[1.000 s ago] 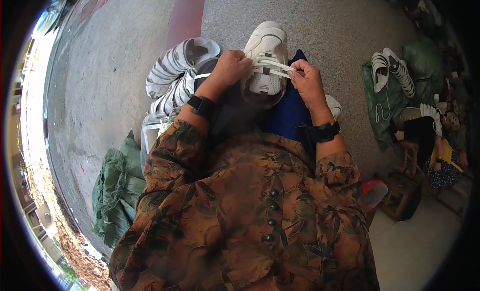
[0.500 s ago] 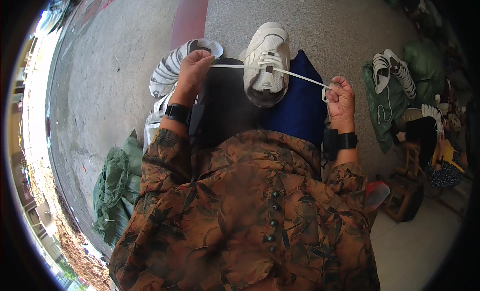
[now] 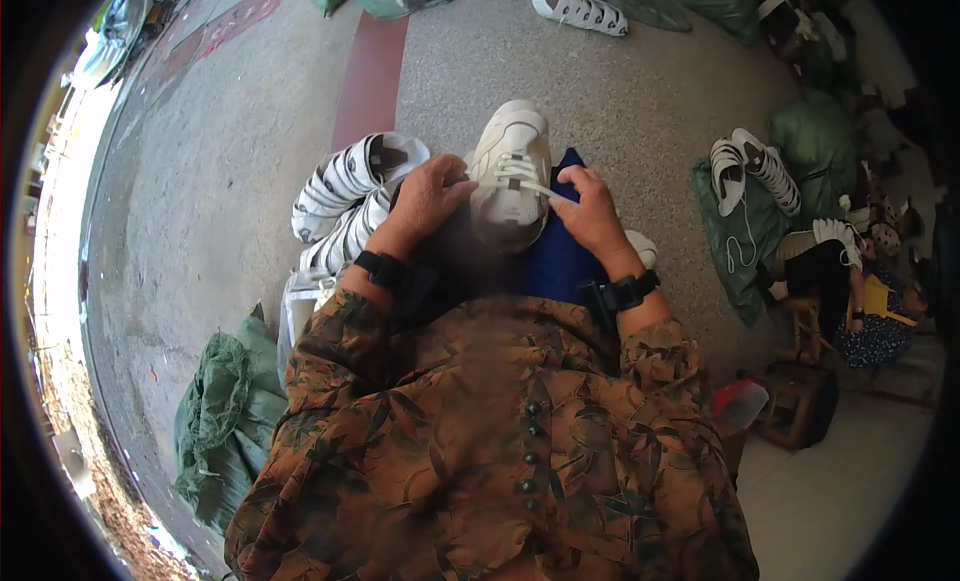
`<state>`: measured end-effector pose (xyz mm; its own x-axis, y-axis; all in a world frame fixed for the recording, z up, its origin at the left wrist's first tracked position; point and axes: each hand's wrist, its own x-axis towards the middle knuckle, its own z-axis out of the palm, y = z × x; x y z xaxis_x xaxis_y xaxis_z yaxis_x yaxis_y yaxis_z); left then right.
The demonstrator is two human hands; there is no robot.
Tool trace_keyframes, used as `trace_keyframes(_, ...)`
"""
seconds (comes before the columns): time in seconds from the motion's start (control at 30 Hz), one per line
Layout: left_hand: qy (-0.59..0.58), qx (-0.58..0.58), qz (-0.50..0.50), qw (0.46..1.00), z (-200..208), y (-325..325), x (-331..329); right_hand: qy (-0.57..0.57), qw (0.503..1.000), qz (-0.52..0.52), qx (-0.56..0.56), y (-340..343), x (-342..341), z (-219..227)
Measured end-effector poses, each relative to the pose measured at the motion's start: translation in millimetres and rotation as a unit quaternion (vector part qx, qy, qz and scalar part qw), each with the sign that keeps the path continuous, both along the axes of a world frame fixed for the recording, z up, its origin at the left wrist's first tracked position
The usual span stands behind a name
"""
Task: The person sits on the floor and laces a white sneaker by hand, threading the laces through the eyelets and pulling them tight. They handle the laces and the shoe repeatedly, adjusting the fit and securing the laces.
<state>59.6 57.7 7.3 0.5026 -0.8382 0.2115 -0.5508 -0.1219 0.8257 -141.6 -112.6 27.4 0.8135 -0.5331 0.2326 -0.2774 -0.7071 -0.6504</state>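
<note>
Left hand: moved inward to shoe's edge; grip unclear.
Right hand: also inward, pinched on lace.
Shoe: between hands, toe outward.
Lace risk: uneven pull may leave slack.

Sneaker: off-white, mesh toe, dark around the collar. Upper faces up, toe points away from wearer, sits over the lap. White lace threaded across the front, strands out left and right by tongue's dark loop.
</note>
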Motion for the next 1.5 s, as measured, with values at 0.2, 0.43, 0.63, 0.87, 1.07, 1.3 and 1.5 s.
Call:
trace_keyframes(0.2, -0.109, 0.033, 0.006, 0.994, -8, -16, -21, 0.100, 0.991, -0.018, -0.092, 35, 35, -15)
trace_keyframes(0.43, -0.172, 0.060, 0.009, 0.983, -8, -30, -28, 0.085, 0.989, 0.005, -0.122, 14, 38, -46)
trace_keyframes(0.63, -0.182, 0.091, 0.015, 0.979, -6, -32, -26, 0.097, 0.990, 0.031, -0.094, 2, 44, -43)
trace_keyframes(0.87, -0.215, 0.088, 0.030, 0.972, -8, -31, -26, 0.066, 0.991, 0.008, -0.117, 9, 49, -38)
trace_keyframes(1.07, -0.206, 0.082, 0.022, 0.975, -7, -25, -28, 0.086, 0.987, -0.007, -0.132, 15, 49, -29)
trace_keyframes(1.3, -0.133, 0.101, -0.025, 0.986, 10, -16, -22, 0.033, 0.987, 0.045, -0.152, 7, 35, -29)
trace_keyframes(1.5, -0.212, 0.012, -0.077, 0.974, 1, -12, 1, 0.021, 0.967, 0.122, -0.221, -8, 25, -21)
